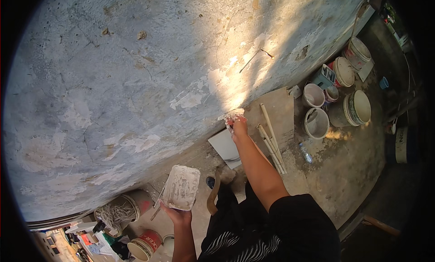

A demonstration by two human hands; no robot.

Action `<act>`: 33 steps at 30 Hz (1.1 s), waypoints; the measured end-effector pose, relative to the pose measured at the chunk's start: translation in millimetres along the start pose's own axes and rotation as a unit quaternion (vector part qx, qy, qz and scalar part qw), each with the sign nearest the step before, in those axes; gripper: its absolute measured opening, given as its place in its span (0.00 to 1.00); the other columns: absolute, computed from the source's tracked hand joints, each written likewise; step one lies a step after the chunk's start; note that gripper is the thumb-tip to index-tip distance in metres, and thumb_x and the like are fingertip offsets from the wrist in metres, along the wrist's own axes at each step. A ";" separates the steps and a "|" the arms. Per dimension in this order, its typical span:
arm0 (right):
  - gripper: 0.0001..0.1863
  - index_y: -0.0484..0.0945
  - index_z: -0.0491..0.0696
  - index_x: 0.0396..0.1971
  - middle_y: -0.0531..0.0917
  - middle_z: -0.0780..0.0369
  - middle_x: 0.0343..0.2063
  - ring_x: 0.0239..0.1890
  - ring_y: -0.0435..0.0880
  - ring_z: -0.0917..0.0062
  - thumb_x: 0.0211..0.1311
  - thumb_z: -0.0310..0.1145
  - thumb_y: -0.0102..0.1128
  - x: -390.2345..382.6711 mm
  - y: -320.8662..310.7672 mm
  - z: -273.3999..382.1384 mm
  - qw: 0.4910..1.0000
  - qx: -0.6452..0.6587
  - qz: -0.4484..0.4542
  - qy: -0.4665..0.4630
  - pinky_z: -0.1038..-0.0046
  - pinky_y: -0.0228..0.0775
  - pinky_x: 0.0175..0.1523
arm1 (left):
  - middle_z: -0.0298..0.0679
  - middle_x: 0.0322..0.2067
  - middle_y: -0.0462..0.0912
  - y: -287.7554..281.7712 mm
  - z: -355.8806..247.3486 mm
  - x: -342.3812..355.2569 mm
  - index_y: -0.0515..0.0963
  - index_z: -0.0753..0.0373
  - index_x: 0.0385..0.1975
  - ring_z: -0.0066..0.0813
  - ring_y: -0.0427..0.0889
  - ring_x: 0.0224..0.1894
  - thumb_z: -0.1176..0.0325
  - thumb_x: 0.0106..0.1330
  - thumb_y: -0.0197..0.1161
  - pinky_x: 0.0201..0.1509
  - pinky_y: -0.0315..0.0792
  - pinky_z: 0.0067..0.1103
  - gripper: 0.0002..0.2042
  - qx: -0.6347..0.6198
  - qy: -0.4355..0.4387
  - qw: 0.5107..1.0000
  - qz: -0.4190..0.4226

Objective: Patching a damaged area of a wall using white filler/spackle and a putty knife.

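Observation:
My left hand (177,215) grips the lower end of a shallow rectangular tray (182,186), whose inside is smeared with whitish plaster. With my right arm stretched forward, my right hand (236,125) is closed round a plaster-coated putty knife (232,114). A bit of reddish handle shows between the fingers; the blade's shape is hard to make out. The knife is at the lower part of the weathered grey-blue wall (136,76), seemingly against it. Pale patches and flaking areas mark the wall, and a band of sunlight crosses it above my right hand.
Several plaster-stained buckets (316,123) stand along the wall at the right, near a clear plastic bottle (306,153). Pale poles (273,146) and a white board (225,147) lie by my feet. At lower left are a bucket of stringy fibre (117,213) and a red-and-white bucket (145,245).

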State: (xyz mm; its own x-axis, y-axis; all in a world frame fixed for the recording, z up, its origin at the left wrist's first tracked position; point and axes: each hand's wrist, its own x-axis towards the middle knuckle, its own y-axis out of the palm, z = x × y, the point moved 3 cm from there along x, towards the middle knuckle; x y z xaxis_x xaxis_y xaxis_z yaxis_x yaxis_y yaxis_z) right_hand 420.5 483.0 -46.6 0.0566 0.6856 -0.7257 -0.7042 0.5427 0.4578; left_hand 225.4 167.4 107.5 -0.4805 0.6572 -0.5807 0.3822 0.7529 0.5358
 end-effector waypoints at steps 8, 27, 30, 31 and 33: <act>0.05 0.75 0.50 0.39 0.80 0.67 0.30 0.26 0.78 0.81 0.66 0.30 0.53 -4.6 -40.6 -5.7 0.998 -0.050 0.016 0.031 0.77 0.69 0.25 | 0.39 0.61 0.69 5.3 8.1 0.5 0.61 0.52 0.65 0.46 0.72 0.57 0.29 0.63 0.36 0.46 0.72 0.43 0.39 0.016 -0.021 1.000 -0.009; 0.09 0.76 0.44 0.44 0.80 0.64 0.34 0.29 0.78 0.82 0.67 0.30 0.56 1.0 -28.6 -28.8 0.998 -0.040 0.051 -0.023 0.77 0.70 0.32 | 0.39 0.62 0.67 5.0 8.5 6.9 0.60 0.53 0.66 0.46 0.71 0.59 0.30 0.64 0.36 0.51 0.71 0.45 0.39 0.019 -0.022 0.999 0.017; 0.05 0.77 0.49 0.40 0.80 0.67 0.28 0.28 0.77 0.83 0.67 0.30 0.56 -35.1 -22.6 -39.5 0.992 -0.057 0.098 -0.049 0.77 0.70 0.32 | 0.39 0.62 0.67 3.8 7.5 6.1 0.60 0.52 0.66 0.46 0.71 0.59 0.30 0.64 0.36 0.51 0.71 0.45 0.39 0.019 -0.021 0.999 0.014; 0.06 0.77 0.49 0.41 0.81 0.67 0.29 0.29 0.78 0.83 0.67 0.31 0.57 -35.2 -31.8 -47.2 0.990 -0.097 0.103 -0.028 0.78 0.70 0.31 | 0.40 0.63 0.67 10.1 9.2 5.1 0.59 0.55 0.66 0.46 0.69 0.61 0.33 0.66 0.36 0.56 0.69 0.43 0.37 0.017 -0.025 0.999 0.026; 0.10 0.77 0.43 0.45 0.82 0.65 0.36 0.33 0.80 0.82 0.67 0.31 0.56 -48.4 -37.0 -62.1 0.981 -0.162 0.103 -0.014 0.78 0.73 0.36 | 0.41 0.63 0.66 9.4 6.7 2.8 0.59 0.58 0.66 0.45 0.68 0.63 0.36 0.68 0.36 0.62 0.67 0.40 0.36 0.016 -0.020 0.999 0.030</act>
State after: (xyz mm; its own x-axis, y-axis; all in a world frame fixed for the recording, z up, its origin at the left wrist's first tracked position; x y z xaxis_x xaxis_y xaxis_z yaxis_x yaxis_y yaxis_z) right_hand 399.9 399.6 -60.4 -0.0942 0.7804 -0.6181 -0.8905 0.2116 0.4028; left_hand 232.9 176.5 106.8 -0.4247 0.7020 -0.5717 0.4350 0.7120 0.5512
